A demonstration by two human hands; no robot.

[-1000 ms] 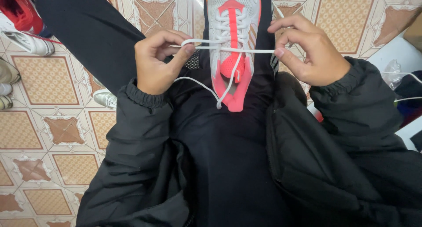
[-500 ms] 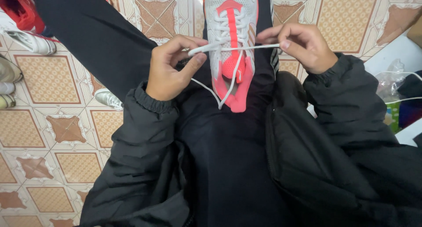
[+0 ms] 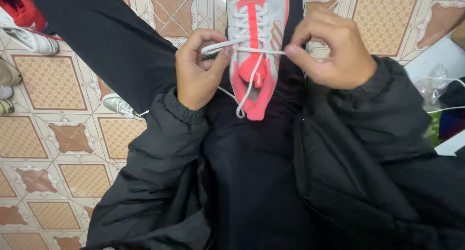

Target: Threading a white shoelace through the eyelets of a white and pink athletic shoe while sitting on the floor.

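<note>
A white and coral-red sneaker (image 3: 255, 51) is laid sole-down along the person's black-trousered lap (image 3: 252, 172), heel end toward the body, toe cut off by the top edge of the view. Its coral tongue (image 3: 253, 68) is pulled up and out over the collar. White lacing (image 3: 244, 22) is threaded across the upper eyelets.

The left hand (image 3: 198, 71) is closed in a pinch: a white lace end (image 3: 215, 47) is gripped between thumb and forefinger, just beside the shoe's left edge. The right hand (image 3: 334, 49) is likewise closed, fingertips pressed together on the other lace end at the shoe's right edge; the exact contact there is partly hidden by the fingers. The lace is stretched taut across the tongue between the two hands. A slack strand (image 3: 242, 97) is seen hanging down from the lacing over the tongue to the heel, with a thinner piece trailing off toward the left wrist.

Both forearms are covered by black puffer jacket sleeves (image 3: 160, 153) with elastic cuffs.

Below the lap, a patterned tile floor (image 3: 58, 138) in orange and cream is visible. A white sneaker (image 3: 30, 39) is lying near the floor's top-left corner, a red item (image 3: 19, 5) beside it, and another white shoe (image 3: 121, 106) is partly tucked under the left leg. Toes of pale shoes (image 3: 6, 92) are cut by the left edge. At the right edge, crumpled clear plastic (image 3: 433, 83) and a white cord (image 3: 448, 109) are seen.
</note>
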